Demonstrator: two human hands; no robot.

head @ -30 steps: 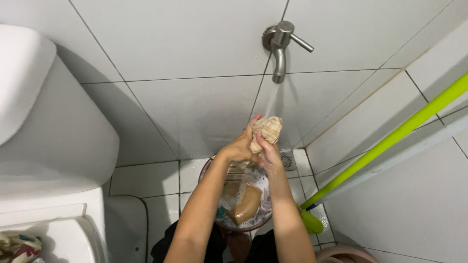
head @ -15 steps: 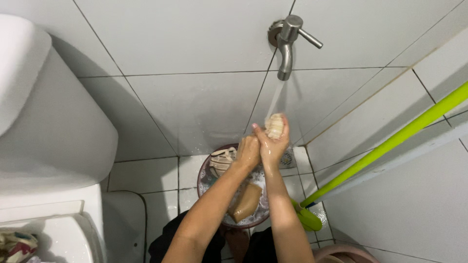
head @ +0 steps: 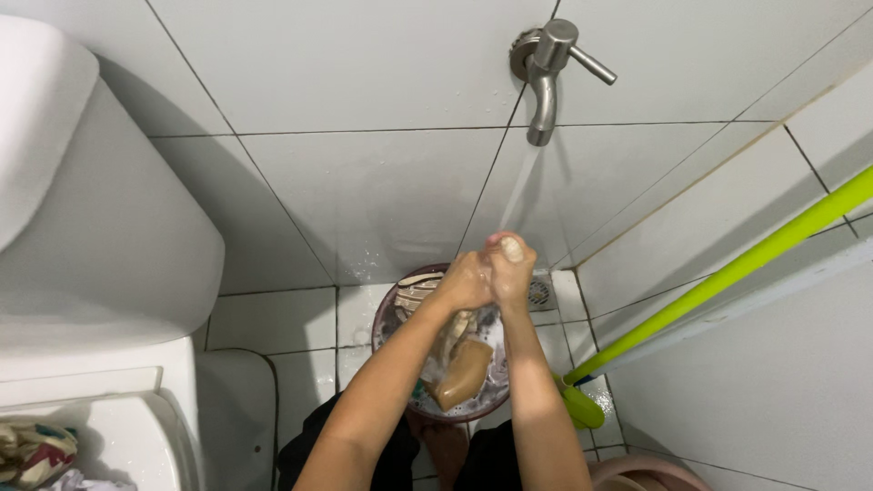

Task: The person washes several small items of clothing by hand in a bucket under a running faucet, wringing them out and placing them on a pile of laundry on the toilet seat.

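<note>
Tiled wall (head: pixel 364 182); hands (head: pixel 491 273) clasped, contents hidden.

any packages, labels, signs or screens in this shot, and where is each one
None in view: no package, label, sign or screen shows.
What is there bears no lettering I can make out: a metal wall tap, a round basin on the floor with tan footwear in soapy water, a lime green pole at right, and patterned cloth at bottom left.
</note>
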